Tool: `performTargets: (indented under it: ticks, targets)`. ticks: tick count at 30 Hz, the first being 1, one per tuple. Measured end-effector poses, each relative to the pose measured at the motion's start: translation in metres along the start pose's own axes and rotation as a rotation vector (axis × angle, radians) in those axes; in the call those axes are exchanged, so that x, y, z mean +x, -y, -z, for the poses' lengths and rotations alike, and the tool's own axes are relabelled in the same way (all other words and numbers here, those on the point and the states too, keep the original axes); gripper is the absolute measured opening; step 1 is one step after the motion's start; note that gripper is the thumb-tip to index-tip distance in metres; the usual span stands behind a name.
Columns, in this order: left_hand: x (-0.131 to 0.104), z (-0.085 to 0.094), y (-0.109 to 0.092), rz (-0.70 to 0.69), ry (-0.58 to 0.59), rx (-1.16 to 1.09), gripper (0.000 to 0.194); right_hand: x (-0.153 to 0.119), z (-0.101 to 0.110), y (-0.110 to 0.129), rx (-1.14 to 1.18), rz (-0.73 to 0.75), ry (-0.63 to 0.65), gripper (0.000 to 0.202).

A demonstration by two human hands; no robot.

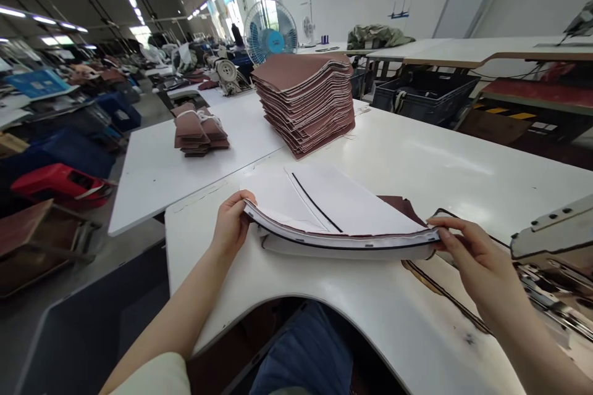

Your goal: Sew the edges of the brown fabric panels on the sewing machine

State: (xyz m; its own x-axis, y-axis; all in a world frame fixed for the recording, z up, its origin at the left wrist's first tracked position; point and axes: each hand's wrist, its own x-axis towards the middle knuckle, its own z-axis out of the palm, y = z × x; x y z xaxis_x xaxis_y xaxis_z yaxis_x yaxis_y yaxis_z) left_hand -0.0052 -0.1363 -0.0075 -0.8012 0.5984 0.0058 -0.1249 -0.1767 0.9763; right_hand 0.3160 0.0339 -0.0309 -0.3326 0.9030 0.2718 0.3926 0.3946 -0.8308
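Observation:
A white fabric panel (343, 197) with a black strip on it spans the space between my hands over the white table (296, 287). Its near edge is a curved band with black trim and small dark marks. My left hand (233, 222) pinches the panel's left corner. At the right end, my right hand (470, 253) grips the other corner between thumb and fingers. Some brown material (402, 207) shows behind the panel near the right hand. Part of a sewing machine (556, 228) stands just right of that hand.
A tall stack of brown fabric pieces (306, 102) stands beyond the panel. Further left lies a smaller tied brown bundle (200, 129). Behind are a fan (271, 34) and a dark crate (424, 99). The table's near edge curves inward around my lap.

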Motion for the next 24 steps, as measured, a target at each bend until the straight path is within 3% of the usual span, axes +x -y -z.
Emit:
performTargets:
  ticks: [6,17,24]
  targets:
    - [-0.012,-0.003,-0.006,0.027,0.048,0.040,0.002,-0.008,-0.013,-0.004,-0.191,0.136,0.012,0.042]
    - [-0.029,-0.004,-0.017,-0.022,0.170,0.124,0.005,-0.008,-0.018,-0.018,-0.217,0.152,0.038,0.045]
    - [-0.035,-0.002,-0.020,-0.135,0.225,0.151,0.011,-0.011,-0.018,-0.010,-0.190,0.057,0.026,0.044]
